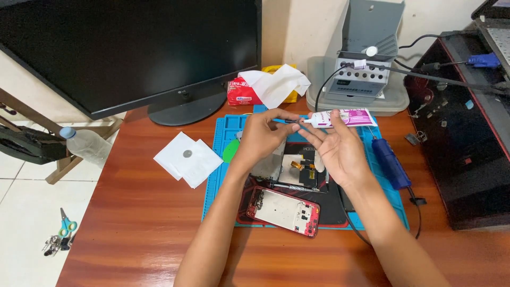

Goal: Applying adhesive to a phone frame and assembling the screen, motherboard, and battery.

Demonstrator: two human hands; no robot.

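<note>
- Holding a small white glue tube [345, 117] with a purple label, the right hand [340, 151] grips its body between thumb and fingers, nozzle pointing left.
- The left hand [264, 134] pinches a thin dark cap or needle tip [289, 121] at the nozzle end, fingers closed on it; whether the tip is on or off the nozzle I cannot tell.
- Both hands hover above a blue work mat [223, 159] on a reddish wooden table [133, 239].
- Under the hands lies an opened phone part [300, 167] with an orange flex cable, partly hidden by the left wrist.
- Nearer, on a dark pad, a red phone frame [283, 211] lies tilted, its inner side up.
- A thin metal tool [295, 186] lies between the frame and the opened part.
- A blue electric screwdriver [390, 163] rests on the mat's right side, cable trailing near.
- Left of the mat, white paper sheets [187, 158] carry a small round grey piece.
- Far left stands a dark monitor [133, 53]; beside its base sits a tissue pack [265, 87] with a tissue sticking out.
- Far right of centre, a grey device [366, 58] stands on a clear box lid.
- A plastic bottle [85, 143] lies at the table's left edge.
- Scissors [65, 226] lie on the tiled floor, far left and near.
</note>
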